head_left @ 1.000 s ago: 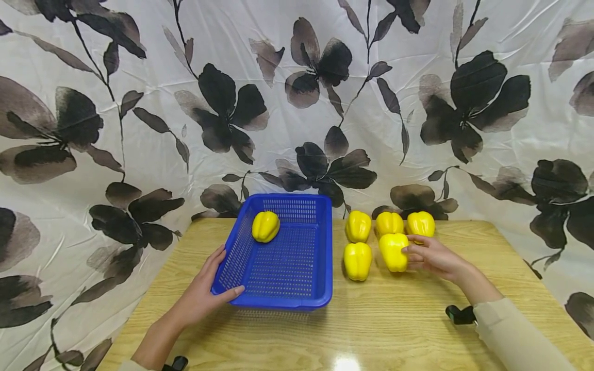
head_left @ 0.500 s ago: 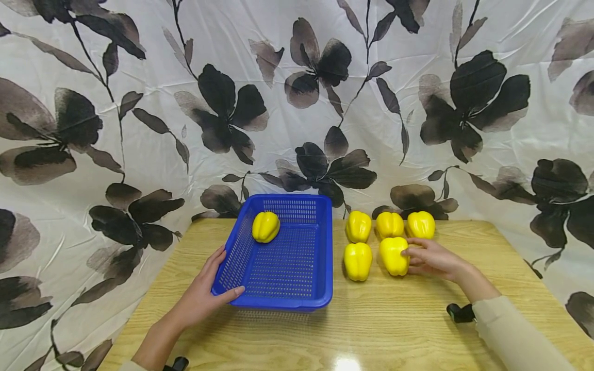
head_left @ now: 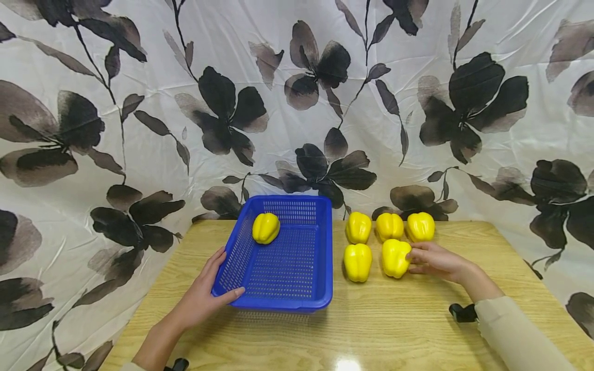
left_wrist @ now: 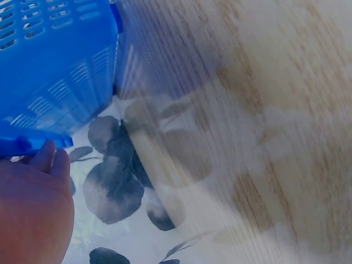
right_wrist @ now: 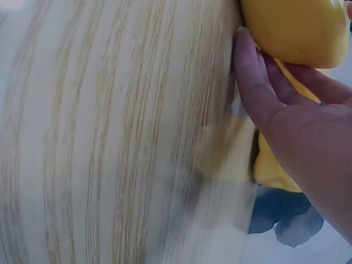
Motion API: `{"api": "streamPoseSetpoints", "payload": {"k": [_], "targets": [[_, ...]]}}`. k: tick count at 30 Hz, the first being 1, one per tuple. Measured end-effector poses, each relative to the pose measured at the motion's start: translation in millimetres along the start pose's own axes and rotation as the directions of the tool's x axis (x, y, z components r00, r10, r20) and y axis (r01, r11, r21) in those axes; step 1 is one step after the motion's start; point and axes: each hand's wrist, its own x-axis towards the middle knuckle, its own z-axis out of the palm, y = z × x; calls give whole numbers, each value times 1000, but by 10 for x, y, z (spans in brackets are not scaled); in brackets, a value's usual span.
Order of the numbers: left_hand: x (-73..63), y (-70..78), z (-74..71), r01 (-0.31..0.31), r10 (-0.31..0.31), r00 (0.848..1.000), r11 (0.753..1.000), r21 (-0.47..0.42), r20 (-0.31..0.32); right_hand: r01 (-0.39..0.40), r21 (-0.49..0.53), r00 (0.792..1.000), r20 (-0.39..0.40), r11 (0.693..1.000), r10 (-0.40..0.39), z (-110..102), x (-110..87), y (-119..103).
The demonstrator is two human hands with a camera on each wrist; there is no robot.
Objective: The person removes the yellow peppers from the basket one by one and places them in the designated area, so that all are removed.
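My left hand [head_left: 200, 297] holds the blue plastic basket [head_left: 325, 257] at its near left corner, thumb on the front rim and fingers along the left side. In the left wrist view the fingers [left_wrist: 49, 157] curl over the rim. One yellow bell pepper [head_left: 266, 228] lies inside, toward the back left. On the right, my right hand [head_left: 438, 264] has its fingers around the right side of another bell pepper [head_left: 396, 258], the front right one of the group. From the right wrist view, the fingers [right_wrist: 256, 77] lie along that pepper's side, and part of the thumb is hidden.
Another yellow bell pepper [head_left: 358, 263] stands left of the held one. Behind them is a row of three: left pepper [head_left: 359, 228], middle pepper [head_left: 389, 225], right pepper [head_left: 421, 226]. The wooden table [head_left: 380, 324] ends at a floral cloth [head_left: 297, 118].
The bell pepper in my right hand has come down and slightly right, now overlapping the row behind less. My left hand and the basket stay in place.
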Motion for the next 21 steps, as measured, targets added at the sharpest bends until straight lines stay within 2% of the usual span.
{"api": "streamPoseSetpoints", "payload": {"k": [21], "targets": [[-7, -1, 2, 3, -3, 1000, 1000, 0, 2, -32, -2, 999, 23, 999, 32, -21, 19, -25]]}}
